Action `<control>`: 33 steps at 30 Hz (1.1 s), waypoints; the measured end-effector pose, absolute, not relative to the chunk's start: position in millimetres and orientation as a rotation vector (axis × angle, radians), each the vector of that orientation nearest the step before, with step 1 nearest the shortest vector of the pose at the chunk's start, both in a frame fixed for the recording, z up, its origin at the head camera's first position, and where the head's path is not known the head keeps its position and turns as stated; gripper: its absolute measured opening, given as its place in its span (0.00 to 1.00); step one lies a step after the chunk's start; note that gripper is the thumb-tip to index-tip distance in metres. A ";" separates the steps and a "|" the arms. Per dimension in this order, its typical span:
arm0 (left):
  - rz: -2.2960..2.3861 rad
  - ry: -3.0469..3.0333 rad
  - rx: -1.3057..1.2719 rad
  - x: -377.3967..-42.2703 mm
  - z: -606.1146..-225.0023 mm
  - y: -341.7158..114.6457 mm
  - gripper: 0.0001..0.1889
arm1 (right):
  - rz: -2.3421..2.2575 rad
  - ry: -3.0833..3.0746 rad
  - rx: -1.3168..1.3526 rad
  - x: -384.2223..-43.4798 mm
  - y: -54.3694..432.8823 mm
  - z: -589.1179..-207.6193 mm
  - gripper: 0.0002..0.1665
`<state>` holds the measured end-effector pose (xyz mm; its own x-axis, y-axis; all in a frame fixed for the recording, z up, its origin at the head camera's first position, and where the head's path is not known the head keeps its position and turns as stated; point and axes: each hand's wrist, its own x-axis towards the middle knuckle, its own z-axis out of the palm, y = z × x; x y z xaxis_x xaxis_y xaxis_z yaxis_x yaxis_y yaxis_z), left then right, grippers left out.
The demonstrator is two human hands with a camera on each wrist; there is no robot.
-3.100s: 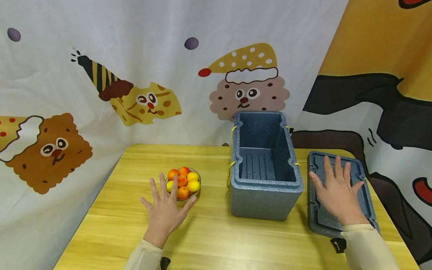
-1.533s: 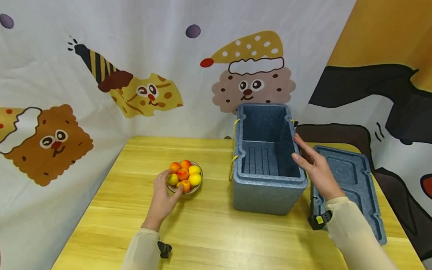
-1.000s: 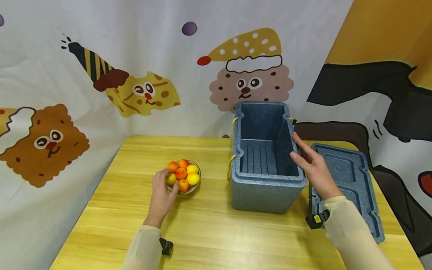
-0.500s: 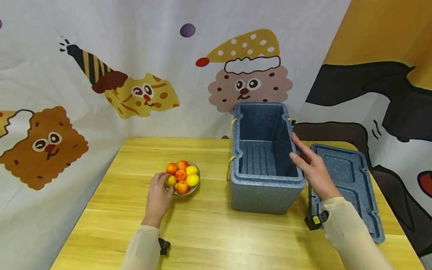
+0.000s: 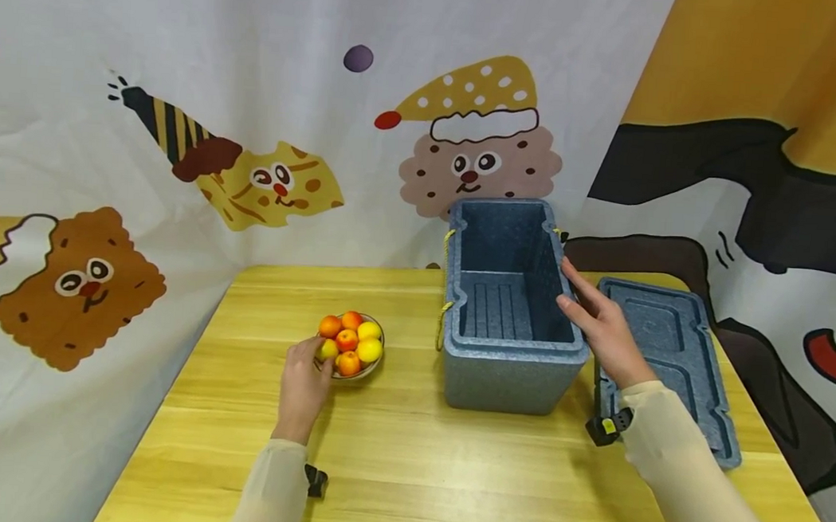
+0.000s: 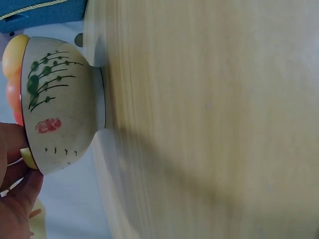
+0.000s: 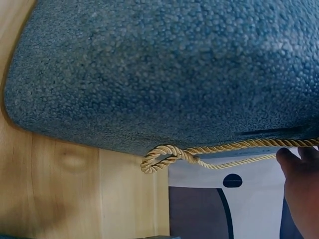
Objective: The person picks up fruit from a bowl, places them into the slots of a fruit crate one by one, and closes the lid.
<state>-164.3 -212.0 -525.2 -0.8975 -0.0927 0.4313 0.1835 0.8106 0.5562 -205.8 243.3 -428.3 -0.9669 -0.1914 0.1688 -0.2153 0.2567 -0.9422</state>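
At the left of the table, my left hand point(image 5: 302, 390) pinches a yellow lemon point(image 5: 328, 350) with curled fingers and thumb. The lemon is still in the patterned bowl point(image 6: 75, 107), among several orange and yellow fruits point(image 5: 347, 340). In the left wrist view the fingertips are at the bowl's rim and partly cover the lemon. A grey-blue foam box point(image 5: 511, 385) stands uncovered at the table's middle right. My right hand point(image 5: 609, 336) rests on its right rim, fingers fairly straight; the right wrist view shows fingertips beside the yellow rope point(image 7: 224, 148).
The box's lid point(image 5: 672, 332) lies flat to its right, under the right forearm. Another rope handle point(image 5: 443, 326) hangs on the box's left side. The wooden table point(image 5: 405, 468) ends at a cartoon-printed cloth point(image 5: 315, 63) behind.
From spread above the table, my left hand has gone to the bowl and closed around the lemon. My right hand has moved left from over the lid onto the box's rim.
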 end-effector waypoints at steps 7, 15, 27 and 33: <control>-0.911 -2.462 -0.075 -156.4 -521.7 -217.5 0.19 | 1.852 -2.460 0.411 -205.7 243.7 -430.3 0.34; -1.101 -2.269 -0.099 -156.4 -498.6 -217.3 0.19 | 1.918 -2.419 0.405 -206.6 239.3 -427.3 0.35; -1.437 -2.089 -0.183 -176.3 -433.9 -171.8 0.16 | 1.961 -2.394 0.391 -208.8 239.5 -433.1 0.35; -1.487 -2.061 -0.293 -184.3 -398.9 -141.4 0.16 | 1.967 -2.370 0.390 -207.0 240.6 -433.8 0.35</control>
